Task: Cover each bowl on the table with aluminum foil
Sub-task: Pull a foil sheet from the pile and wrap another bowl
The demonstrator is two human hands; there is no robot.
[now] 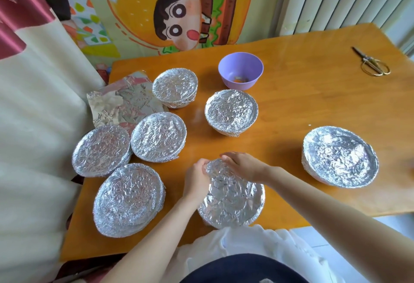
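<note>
Foil-wrapped across its whole mouth: near bowl [230, 195], at near edge of table [313, 94], about mid-length. Stands upright, mouth up; round, so no long axis to record. Contents hidden under foil. Gripped at far-left rim by left hand [197, 181], fingers curled and pinching the foil edge. Pressed at far rim by right hand [244, 166], fingers close together and bent over the rim.

Six more foil-covered bowls [230, 112] noted, all upright, contents hidden: four toward left edge, one mid-table, one toward right edge. Uncovered: purple bowl [240, 70] toward far edge, mouth up, small orange scraps at bottom. Loose foil sheet [121, 103] flat at left edge, just beside the covered bowls there. Scissors [371, 63] near far right corner, blades toward far edge.
</note>
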